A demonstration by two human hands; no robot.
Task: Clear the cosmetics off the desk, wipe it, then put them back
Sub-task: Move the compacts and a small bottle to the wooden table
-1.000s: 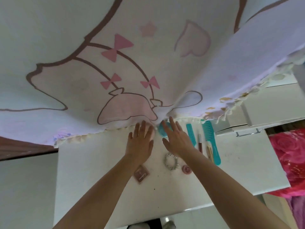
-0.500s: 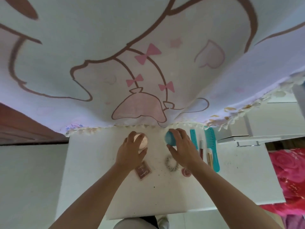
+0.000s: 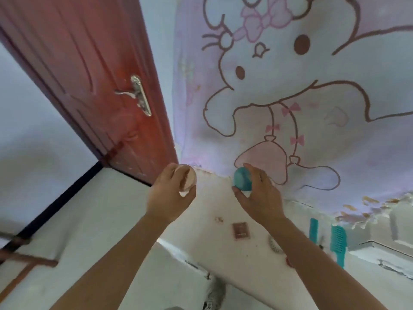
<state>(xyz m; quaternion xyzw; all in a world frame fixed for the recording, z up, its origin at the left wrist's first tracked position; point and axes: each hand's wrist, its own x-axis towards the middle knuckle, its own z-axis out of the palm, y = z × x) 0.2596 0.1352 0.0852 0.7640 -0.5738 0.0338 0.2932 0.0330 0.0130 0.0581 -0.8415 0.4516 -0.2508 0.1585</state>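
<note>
My left hand (image 3: 171, 195) grips a round pale pink jar (image 3: 187, 179), lifted above the white desk (image 3: 214, 260). My right hand (image 3: 259, 196) grips a round teal jar (image 3: 242, 179), also raised off the desk. On the desk below lie a small brown square compact (image 3: 241, 230), a coiled hair tie (image 3: 274, 243) partly hidden by my right forearm, a small teal comb (image 3: 313, 229) and a larger teal comb (image 3: 339, 243). A pink item (image 3: 288, 261) peeks out beside my right arm.
A cartoon-printed curtain (image 3: 312, 97) hangs behind the desk, its frilled hem touching the back edge. A red-brown door (image 3: 89, 81) with a metal handle (image 3: 137, 95) stands at the left. White floor (image 3: 67, 220) lies left of the desk.
Both hands closed on the two jars at the back of the desk and lifted them. The view has swung left and up, bringing the door into sight.
</note>
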